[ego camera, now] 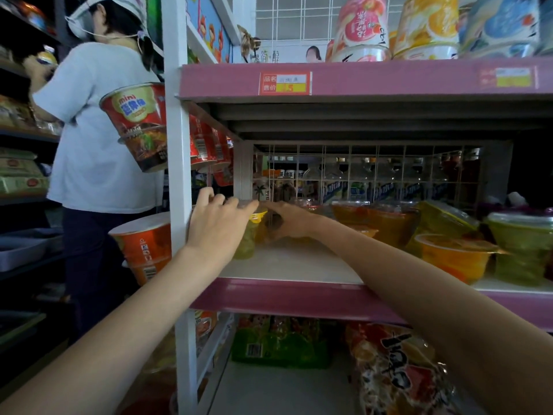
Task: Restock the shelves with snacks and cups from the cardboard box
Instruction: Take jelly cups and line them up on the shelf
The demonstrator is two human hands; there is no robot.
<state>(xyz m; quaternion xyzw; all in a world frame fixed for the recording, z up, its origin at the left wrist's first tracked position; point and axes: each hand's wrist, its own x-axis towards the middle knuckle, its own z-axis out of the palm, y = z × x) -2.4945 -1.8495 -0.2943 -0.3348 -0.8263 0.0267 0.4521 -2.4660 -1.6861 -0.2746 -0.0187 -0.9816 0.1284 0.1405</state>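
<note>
Both my arms reach into the middle shelf (287, 265) at its left end. My left hand (218, 226) lies over the top of a clear cup of green-yellow jelly (247, 244) that stands on the shelf board, fingers curled over its lid. My right hand (288, 220) holds a second cup (263, 224) right beside it, mostly hidden behind the fingers. Further right on the same shelf stand several orange and green jelly cups (454, 253). The cardboard box is not in view.
A white upright post (179, 175) borders the shelf on the left, with red instant-noodle bowls (140, 124) hanging beside it. A person in a white shirt (98, 130) stands at the left shelving. Snack bags (398, 369) fill the lower shelf; big cups (425, 25) line the top one.
</note>
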